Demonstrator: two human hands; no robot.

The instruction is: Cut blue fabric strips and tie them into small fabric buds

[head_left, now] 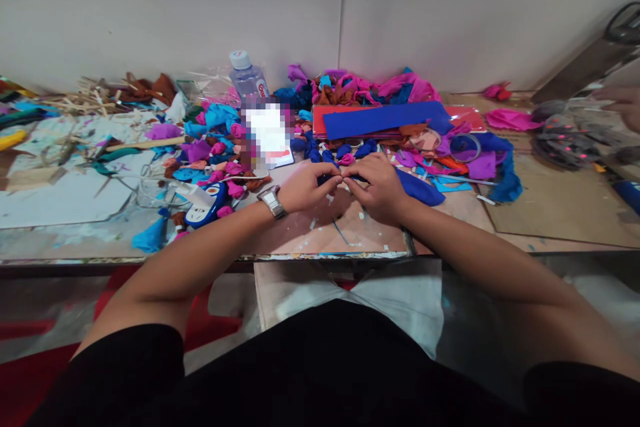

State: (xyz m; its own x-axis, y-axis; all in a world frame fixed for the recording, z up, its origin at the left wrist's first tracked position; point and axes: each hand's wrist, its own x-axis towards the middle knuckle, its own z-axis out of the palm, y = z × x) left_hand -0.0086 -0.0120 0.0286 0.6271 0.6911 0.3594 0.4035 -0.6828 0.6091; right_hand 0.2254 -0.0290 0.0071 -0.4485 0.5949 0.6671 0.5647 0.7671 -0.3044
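My left hand, with a metal watch at the wrist, is closed in a pinch over the table. Its thumb and finger meet the fingertips of my right hand, which is closed too. Between them a small bit of dark blue crepe paper shows, mostly covered by the fingers. From behind my right hand a wider blue crepe paper strip reaches out to the right; whether it joins the pinched bit is hidden. Just beyond the fingers lie several dark blue twisted paper pieces.
A bottle and a lit phone stand behind my left hand. A blue power strip with cables lies to the left. Colored paper sheets and a tape ring are behind. At the far right, another person's hand shows blurred.
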